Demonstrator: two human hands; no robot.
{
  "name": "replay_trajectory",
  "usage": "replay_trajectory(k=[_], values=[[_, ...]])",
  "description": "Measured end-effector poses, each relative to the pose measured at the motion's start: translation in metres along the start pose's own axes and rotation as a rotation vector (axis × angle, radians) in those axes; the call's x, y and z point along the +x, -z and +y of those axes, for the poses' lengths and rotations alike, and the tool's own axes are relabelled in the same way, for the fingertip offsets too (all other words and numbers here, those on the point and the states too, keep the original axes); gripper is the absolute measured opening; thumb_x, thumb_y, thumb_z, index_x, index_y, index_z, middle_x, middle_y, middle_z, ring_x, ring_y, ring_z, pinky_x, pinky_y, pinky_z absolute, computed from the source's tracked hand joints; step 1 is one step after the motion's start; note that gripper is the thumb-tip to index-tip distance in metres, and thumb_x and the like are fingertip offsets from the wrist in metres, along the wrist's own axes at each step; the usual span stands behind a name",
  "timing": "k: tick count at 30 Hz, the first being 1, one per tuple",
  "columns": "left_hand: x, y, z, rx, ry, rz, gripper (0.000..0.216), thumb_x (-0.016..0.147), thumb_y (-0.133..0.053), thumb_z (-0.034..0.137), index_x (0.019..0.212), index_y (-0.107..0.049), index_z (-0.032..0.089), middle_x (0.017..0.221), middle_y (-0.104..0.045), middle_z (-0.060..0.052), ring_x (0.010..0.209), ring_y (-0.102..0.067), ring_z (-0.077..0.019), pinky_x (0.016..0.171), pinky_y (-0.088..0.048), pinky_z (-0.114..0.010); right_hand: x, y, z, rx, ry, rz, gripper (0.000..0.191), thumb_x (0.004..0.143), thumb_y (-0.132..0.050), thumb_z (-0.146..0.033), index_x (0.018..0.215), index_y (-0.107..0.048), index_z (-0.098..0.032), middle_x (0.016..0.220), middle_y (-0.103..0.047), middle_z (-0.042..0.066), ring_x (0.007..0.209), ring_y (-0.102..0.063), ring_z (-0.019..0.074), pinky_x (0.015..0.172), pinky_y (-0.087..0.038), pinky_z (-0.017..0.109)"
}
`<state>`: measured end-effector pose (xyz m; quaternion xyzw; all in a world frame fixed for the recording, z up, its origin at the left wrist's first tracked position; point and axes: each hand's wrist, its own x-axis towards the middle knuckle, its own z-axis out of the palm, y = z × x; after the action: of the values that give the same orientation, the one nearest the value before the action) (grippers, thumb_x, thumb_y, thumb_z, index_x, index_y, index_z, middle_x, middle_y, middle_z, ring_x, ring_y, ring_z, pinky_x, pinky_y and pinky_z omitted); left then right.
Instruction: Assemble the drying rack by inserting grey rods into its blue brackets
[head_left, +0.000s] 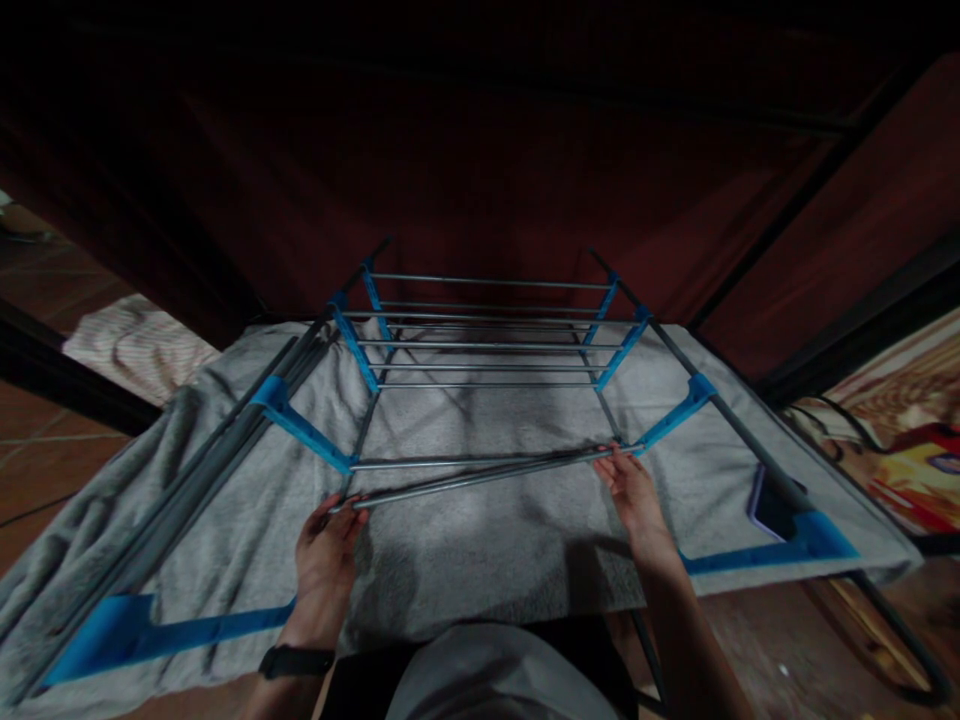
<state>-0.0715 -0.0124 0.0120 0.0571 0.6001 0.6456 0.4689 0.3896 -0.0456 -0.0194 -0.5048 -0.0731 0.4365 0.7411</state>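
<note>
My left hand [328, 545] grips the left end of a thin metal rod [450, 486]. At the rod's right end, the fingers of my right hand [630, 490] close around it beside a blue bracket [675, 412]. The rod slants slightly upward to the right, close to another crossbar. Both belong with a metal rack frame lying on a grey cloth [495, 420], its side poles joined by blue plastic brackets such as the left one [311, 432]. Toward the back, several crossbars [487, 345] span between the brackets. A dark band circles my left wrist.
Several loose grey tubes [202, 500] lie along the left side. A phone [776, 505] rests on the cloth under the right pole. A dark red panel [480, 170] stands behind the rack. A red and yellow packet [922, 475] lies at far right.
</note>
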Motion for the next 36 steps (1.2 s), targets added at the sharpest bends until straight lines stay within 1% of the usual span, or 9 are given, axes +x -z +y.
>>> replay_trajectory(k=[5,9,15,19,23,26,29,32,36], values=[[-0.002,0.000,0.001,-0.003,0.010,-0.016,0.028,0.077,-0.070,-0.007,0.091,-0.071,0.018,0.078,-0.078,-0.001,0.072,-0.075,-0.0126,0.069,-0.064,-0.019,0.003,-0.004,-0.003,0.034,0.010,-0.021,0.041,0.060,-0.105,-0.034,0.077,-0.069,-0.024,0.082,-0.078,-0.003,0.076,-0.074,0.0137,0.081,-0.066,0.028],[-0.005,-0.003,0.003,-0.013,0.015,-0.007,0.029,0.080,-0.067,-0.009,0.090,-0.071,0.017,0.077,-0.078,-0.001,0.069,-0.075,-0.0121,0.067,-0.064,-0.018,0.003,-0.007,-0.005,0.028,0.023,-0.026,0.040,0.061,-0.105,-0.035,0.076,-0.069,-0.025,0.081,-0.078,-0.003,0.075,-0.074,0.0136,0.081,-0.067,0.028],[-0.003,-0.003,0.001,-0.023,0.020,-0.020,0.030,0.079,-0.067,-0.010,0.091,-0.072,0.017,0.077,-0.078,-0.002,0.071,-0.075,-0.0126,0.067,-0.064,-0.018,0.005,-0.007,-0.007,0.013,0.022,-0.012,0.040,0.061,-0.104,-0.034,0.076,-0.068,-0.026,0.078,-0.077,-0.004,0.074,-0.075,0.0132,0.080,-0.067,0.028],[-0.003,-0.004,0.000,-0.026,0.021,-0.022,0.029,0.079,-0.068,-0.009,0.090,-0.072,0.017,0.077,-0.079,-0.002,0.072,-0.075,-0.0128,0.068,-0.064,-0.019,0.006,-0.005,-0.007,-0.001,0.030,-0.016,0.041,0.061,-0.104,-0.036,0.076,-0.067,-0.026,0.075,-0.075,-0.004,0.073,-0.074,0.0130,0.078,-0.067,0.027],[-0.001,-0.004,0.000,-0.050,0.010,-0.008,0.027,0.076,-0.071,-0.006,0.088,-0.071,0.018,0.078,-0.079,-0.001,0.074,-0.075,-0.0133,0.069,-0.064,-0.020,0.005,-0.004,-0.008,-0.009,0.034,-0.036,0.041,0.063,-0.104,-0.035,0.078,-0.067,-0.025,0.079,-0.077,-0.003,0.075,-0.075,0.0131,0.079,-0.067,0.028],[0.004,0.000,-0.001,-0.031,-0.042,-0.080,0.025,0.074,-0.078,0.001,0.091,-0.074,0.019,0.083,-0.079,-0.001,0.077,-0.075,-0.0126,0.074,-0.064,-0.021,0.006,-0.004,-0.009,-0.012,0.032,-0.021,0.038,0.065,-0.102,-0.032,0.079,-0.068,-0.025,0.082,-0.078,-0.002,0.075,-0.074,0.0128,0.078,-0.068,0.026],[0.009,0.006,-0.004,0.011,-0.130,-0.160,0.029,0.070,-0.087,0.012,0.096,-0.077,0.020,0.086,-0.078,0.000,0.078,-0.074,-0.0134,0.076,-0.064,-0.024,0.007,-0.002,-0.010,0.002,0.010,-0.015,0.039,0.062,-0.103,-0.031,0.080,-0.070,-0.024,0.080,-0.078,-0.002,0.075,-0.075,0.0133,0.078,-0.068,0.026],[0.013,0.008,-0.006,0.047,-0.205,-0.170,0.038,0.065,-0.093,0.025,0.099,-0.077,0.020,0.087,-0.077,0.000,0.079,-0.074,-0.0157,0.075,-0.063,-0.028,0.008,0.001,-0.010,-0.008,-0.009,-0.026,0.041,0.059,-0.104,-0.032,0.081,-0.071,-0.022,0.078,-0.077,-0.003,0.073,-0.075,0.0131,0.079,-0.069,0.026],[0.018,0.009,-0.008,0.096,-0.279,-0.161,0.050,0.061,-0.096,0.040,0.102,-0.077,0.020,0.091,-0.078,-0.003,0.080,-0.072,-0.0174,0.075,-0.061,-0.031,0.010,0.006,-0.010,-0.024,0.001,-0.044,0.037,0.063,-0.102,-0.032,0.084,-0.073,-0.022,0.078,-0.076,-0.003,0.074,-0.075,0.0124,0.081,-0.069,0.024]])
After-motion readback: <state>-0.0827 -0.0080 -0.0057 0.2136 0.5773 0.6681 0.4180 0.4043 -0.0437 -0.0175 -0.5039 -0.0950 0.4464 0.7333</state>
